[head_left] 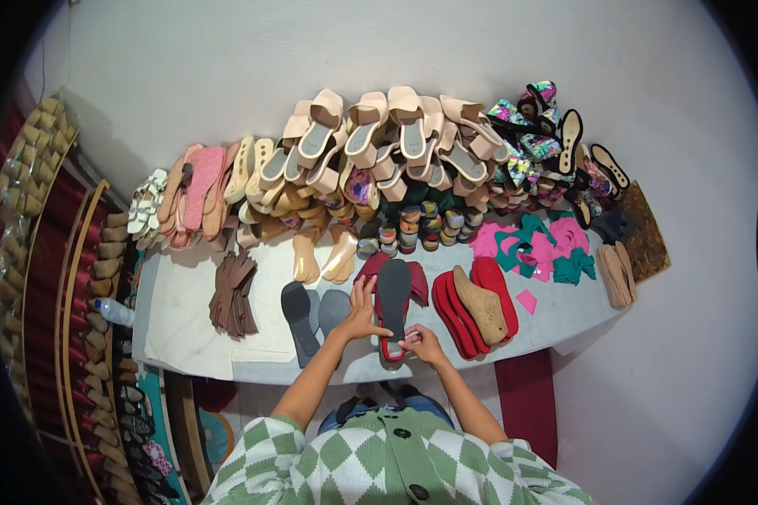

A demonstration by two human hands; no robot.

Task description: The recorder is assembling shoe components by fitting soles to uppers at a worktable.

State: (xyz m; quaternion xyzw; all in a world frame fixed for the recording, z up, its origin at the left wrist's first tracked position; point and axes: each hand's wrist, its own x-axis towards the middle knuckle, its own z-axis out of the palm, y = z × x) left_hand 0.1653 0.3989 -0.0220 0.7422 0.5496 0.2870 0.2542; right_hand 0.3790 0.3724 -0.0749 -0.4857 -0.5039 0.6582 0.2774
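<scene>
A dark grey shoe sole (393, 286) lies lengthwise in front of me over a red shoe piece (391, 351), whose rounded end shows below it. Dark red upper flaps (419, 284) stick out on both sides of the sole. My left hand (360, 313) grips the sole's left side, fingers curved along its edge and thumb lower down. With bent fingers, my right hand (424, 344) pinches the lower right edge near the red end. Left of them lie a dark sole (296, 316) and a grey sole (333, 310). Red wedge soles (459, 316) and a tan shoe last (477, 303) are to the right.
Beige heeled sandals (365, 126) are piled along the table's back. Brown strips (233, 295) lie on the left, pink and green scraps (535, 248) on the right. Shelves of shoe lasts (105, 269) and a plastic bottle (114, 311) stand at far left.
</scene>
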